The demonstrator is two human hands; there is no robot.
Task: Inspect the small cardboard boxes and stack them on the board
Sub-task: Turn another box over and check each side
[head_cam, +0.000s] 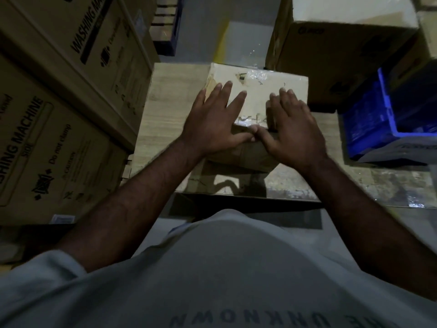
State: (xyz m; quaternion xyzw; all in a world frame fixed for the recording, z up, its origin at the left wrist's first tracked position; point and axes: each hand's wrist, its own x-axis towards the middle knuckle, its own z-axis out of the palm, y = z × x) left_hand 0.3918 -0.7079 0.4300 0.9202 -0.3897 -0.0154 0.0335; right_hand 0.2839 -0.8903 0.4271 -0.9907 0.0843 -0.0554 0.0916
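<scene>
Surroundings, left: lower carton (54,143) with upper carton (94,48) stacked on it, both large, hard against the left edge of the board (170,110).
Rear right: brown carton (343,62), just behind the small cardboard box (257,95); touching or not, cannot tell.
Right: blue plastic crate (387,119), apart from the small cardboard box.
Far rear: blue pallet (165,27) and yellow floor stripe (222,41).
Foreground: grey shirt (236,268), filling the lower view.

Task item: small cardboard box, lying on the pale wood-grain board toward its far middle; top sealed with clear tape (260,74), torn patch beside it.

Obstruction: left hand (212,124) and right hand (295,129) laid flat on the box top, fingers straight and spread, thumbs meeting at the near edge, gripping nothing. Near half of the top covered.

Writing:
- Lower carton: "WASHING MACHINE", "SIDE", "Do not clamp", "CAUTION".
- Upper carton: "WASHING MA", rest cut off.
- Shirt: "UNKNOWN", upside down.
- Brown carton: dark logo, unreadable.
- Small cardboard box: handwritten marks between the hands, unreadable.
</scene>
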